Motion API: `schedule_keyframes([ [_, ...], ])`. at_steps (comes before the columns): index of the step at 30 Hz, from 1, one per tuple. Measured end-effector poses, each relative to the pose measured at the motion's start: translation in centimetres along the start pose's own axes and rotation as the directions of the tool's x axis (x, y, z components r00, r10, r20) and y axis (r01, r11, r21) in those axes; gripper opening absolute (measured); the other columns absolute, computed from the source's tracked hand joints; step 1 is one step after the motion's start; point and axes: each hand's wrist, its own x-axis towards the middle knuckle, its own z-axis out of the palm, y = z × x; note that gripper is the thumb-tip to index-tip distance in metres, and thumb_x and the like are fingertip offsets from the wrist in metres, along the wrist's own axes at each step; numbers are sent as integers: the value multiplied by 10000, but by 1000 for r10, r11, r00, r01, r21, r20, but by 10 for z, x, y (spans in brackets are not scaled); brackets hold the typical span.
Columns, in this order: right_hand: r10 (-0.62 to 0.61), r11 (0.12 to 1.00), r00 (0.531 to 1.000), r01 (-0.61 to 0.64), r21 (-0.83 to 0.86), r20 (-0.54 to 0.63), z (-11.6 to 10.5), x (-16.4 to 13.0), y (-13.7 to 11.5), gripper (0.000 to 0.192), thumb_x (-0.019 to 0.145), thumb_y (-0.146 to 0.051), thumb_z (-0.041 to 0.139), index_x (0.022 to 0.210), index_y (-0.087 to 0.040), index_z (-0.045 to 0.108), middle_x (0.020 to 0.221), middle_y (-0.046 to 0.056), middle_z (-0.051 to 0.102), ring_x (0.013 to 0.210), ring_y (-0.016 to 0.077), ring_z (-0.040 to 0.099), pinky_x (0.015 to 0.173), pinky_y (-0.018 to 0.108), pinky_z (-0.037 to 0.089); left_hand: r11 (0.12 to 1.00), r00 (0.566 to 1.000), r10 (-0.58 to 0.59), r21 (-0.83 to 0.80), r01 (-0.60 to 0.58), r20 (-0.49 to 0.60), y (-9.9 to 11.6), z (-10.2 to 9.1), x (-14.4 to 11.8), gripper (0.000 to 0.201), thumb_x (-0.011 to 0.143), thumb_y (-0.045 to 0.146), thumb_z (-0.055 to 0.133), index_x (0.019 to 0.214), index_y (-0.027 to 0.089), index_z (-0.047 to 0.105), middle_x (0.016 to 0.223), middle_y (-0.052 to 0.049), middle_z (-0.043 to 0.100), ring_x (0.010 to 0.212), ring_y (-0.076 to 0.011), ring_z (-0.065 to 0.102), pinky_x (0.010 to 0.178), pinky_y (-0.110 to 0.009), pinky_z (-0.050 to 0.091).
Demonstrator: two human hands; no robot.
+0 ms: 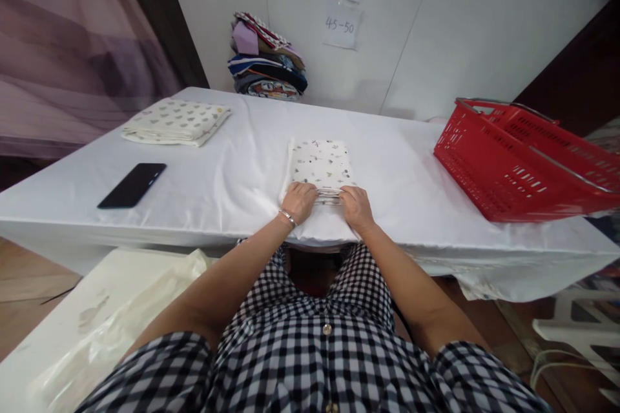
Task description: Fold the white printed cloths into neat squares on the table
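Observation:
A folded white cloth (320, 161) with a small grey print lies on the table in front of me, its layered near edge towards my body. My left hand (299, 201), with a silver bracelet at the wrist, grips the near left corner of the cloth. At the near right corner, my right hand (357, 208) has its fingers closed on the layers in the same way. Both thumbs are mostly hidden. Farther left on the table lies another folded printed cloth (177, 121), touched by neither hand.
White fabric covers the table (232, 174). A black phone (133, 185) lies at the left, and a red shopping basket (523, 161) stands at the right. Folded textiles (268, 58) are stacked against the back wall. Plastic sheeting (145, 303) covers part of a white surface (53, 352) at lower left.

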Motion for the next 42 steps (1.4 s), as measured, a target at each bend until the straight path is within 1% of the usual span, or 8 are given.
schedule_keyframes([
  [7,25,1000,997,-24,-4,69,3,0,2,229,900,-167,366,914,-159,594,1007,100,608,938,216,492,825,348,362,1000,1000,-11,-9,11,18,4,-4,0,209,861,117,397,843,165,600,970,-88,648,864,-200,579,834,-389,370],
  [13,16,1000,999,-16,-7,50,3,0,1,221,903,-163,357,888,-159,577,976,96,617,904,218,495,802,347,360,999,999,-34,22,34,25,5,-5,0,213,888,170,374,803,167,569,789,-68,639,764,-192,576,798,-364,384],
  [17,-1,1000,999,0,12,46,1,0,0,186,887,-156,379,904,-158,564,982,95,614,914,219,495,806,348,360,999,999,-32,34,31,33,5,-6,0,183,883,177,391,794,166,551,736,-56,624,720,-189,568,783,-356,386],
  [24,-14,999,997,12,31,72,-3,0,-3,182,823,-175,470,988,-147,540,1032,102,597,956,229,482,830,360,356,998,998,-47,34,46,46,5,-5,-1,147,869,168,412,839,165,555,752,-60,628,728,-196,574,790,-360,382],
  [27,-14,999,997,12,33,82,-3,0,-2,178,830,-175,462,986,-149,544,1027,102,599,960,229,481,834,361,354,998,998,-50,30,49,47,5,-5,-1,158,865,154,407,842,168,563,754,-64,626,735,-197,575,791,-362,382],
  [30,-11,999,995,8,35,95,-2,0,-1,169,849,-170,432,964,-159,555,1020,98,600,957,227,481,832,361,352,999,998,-33,36,31,50,5,-5,0,185,843,107,408,843,177,579,784,-64,634,747,-197,576,793,-365,380],
  [35,-5,1000,995,3,25,98,-1,0,-1,173,873,-176,414,948,-160,569,1021,97,599,949,224,478,827,356,350,999,998,-4,41,1,63,6,-7,-1,233,826,82,425,917,191,610,957,-68,650,835,-202,580,803,-367,382],
  [42,-21,999,995,17,32,102,-2,0,-1,177,863,-178,437,962,-162,583,1030,96,590,955,221,476,828,357,355,1000,996,-4,17,3,93,8,-10,-4,174,861,274,486,980,216,600,1094,-76,612,976,-225,555,826,-380,388],
])
